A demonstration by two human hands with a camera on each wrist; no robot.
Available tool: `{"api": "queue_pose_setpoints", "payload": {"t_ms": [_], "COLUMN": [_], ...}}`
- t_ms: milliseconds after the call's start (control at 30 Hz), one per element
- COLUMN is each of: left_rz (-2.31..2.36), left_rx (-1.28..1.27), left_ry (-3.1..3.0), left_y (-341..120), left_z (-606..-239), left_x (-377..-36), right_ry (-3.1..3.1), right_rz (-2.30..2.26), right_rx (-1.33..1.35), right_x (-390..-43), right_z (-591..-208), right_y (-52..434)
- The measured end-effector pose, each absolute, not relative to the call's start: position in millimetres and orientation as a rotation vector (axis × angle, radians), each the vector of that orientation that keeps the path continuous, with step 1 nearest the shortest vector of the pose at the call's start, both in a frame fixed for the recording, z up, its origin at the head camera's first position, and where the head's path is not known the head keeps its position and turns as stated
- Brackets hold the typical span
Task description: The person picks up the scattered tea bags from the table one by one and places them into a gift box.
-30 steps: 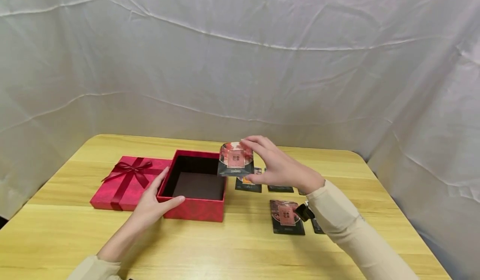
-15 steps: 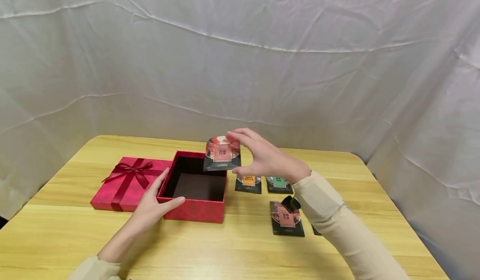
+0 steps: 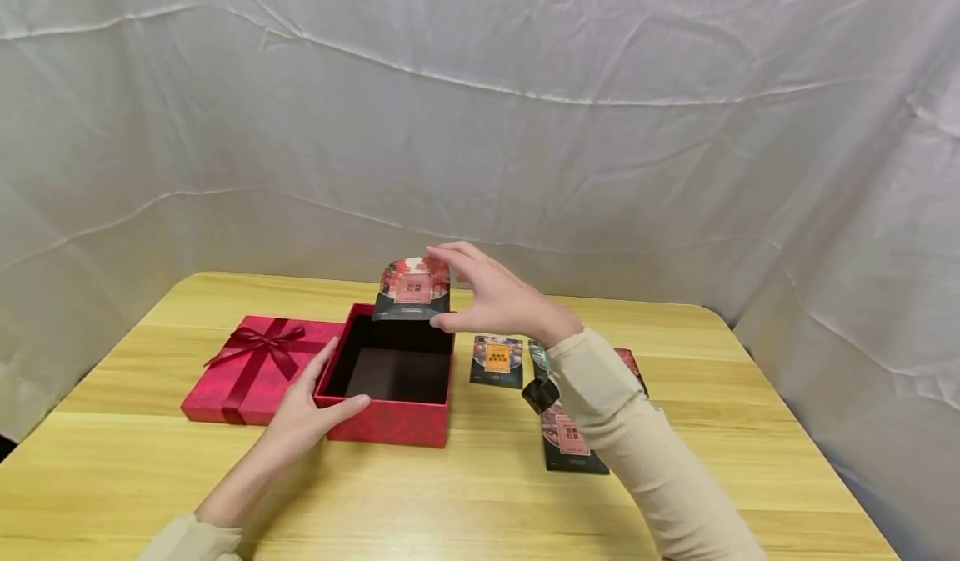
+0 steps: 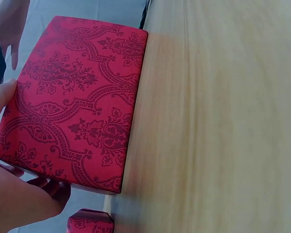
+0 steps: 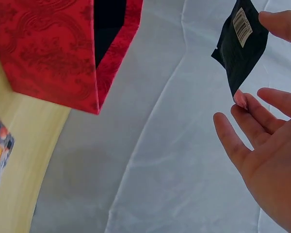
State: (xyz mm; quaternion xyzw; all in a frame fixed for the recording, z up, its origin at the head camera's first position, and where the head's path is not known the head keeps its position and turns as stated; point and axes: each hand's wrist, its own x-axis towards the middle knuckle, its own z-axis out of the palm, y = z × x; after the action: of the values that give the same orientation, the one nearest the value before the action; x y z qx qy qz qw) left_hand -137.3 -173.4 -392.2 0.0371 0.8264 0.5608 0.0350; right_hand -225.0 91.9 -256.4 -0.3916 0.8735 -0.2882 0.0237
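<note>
Red, pale and black, the packet (image 3: 412, 290) is pinched by its edge between the thumb and fingers of the right hand (image 3: 498, 298), near the middle of the head view. It tilts with its pink label facing the camera, raised off the tabletop, and its lower edge overlaps the far rim of the box in the frame. In the right wrist view it sits at upper right, dark back showing, with a white barcode (image 5: 242, 26).

Left of centre, the left hand (image 3: 303, 411) grips the near left corner of the red box (image 3: 390, 422), its thumb on the near rim and its fingers along the left side. The box stands open side up, dark within.

A black band piece (image 3: 541, 395) shows below the right wrist, beside a cream sleeve (image 3: 622, 403). Just right of the box lies an orange packet (image 3: 497, 361); beyond it a green packet (image 3: 538, 357) and a red packet (image 3: 633, 365) are partly hidden by the arm, as is a pink packet (image 3: 573, 444) lower down.

Left of the box, the lid (image 3: 217, 386) lies with its dark red bow (image 3: 264, 340) upward. Pale wood makes the tabletop (image 3: 420, 503); creased grey cloth (image 3: 480, 144) fills the upper frame.
</note>
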Motion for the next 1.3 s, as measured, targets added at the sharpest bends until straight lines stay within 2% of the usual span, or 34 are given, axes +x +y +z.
{"api": "queue_pose_setpoints", "payload": {"t_ms": [367,1300], "left_rz": [1.739,1.767], "left_rx": [0.112,0.116], "left_ry": [2.516,2.510], "left_y": [-171.5,-168.7], "left_z": [-392.5,-390.7], "left_x": [-137.7,-138.0], "right_ry": [2.698,2.663], "right_rz": [-0.891,-0.875], "right_rx": [-1.099,-1.117], "right_x": [-233.3,-231.3], "right_z": [-271.5,-314.8], "right_y": [77.0,55.9]}}
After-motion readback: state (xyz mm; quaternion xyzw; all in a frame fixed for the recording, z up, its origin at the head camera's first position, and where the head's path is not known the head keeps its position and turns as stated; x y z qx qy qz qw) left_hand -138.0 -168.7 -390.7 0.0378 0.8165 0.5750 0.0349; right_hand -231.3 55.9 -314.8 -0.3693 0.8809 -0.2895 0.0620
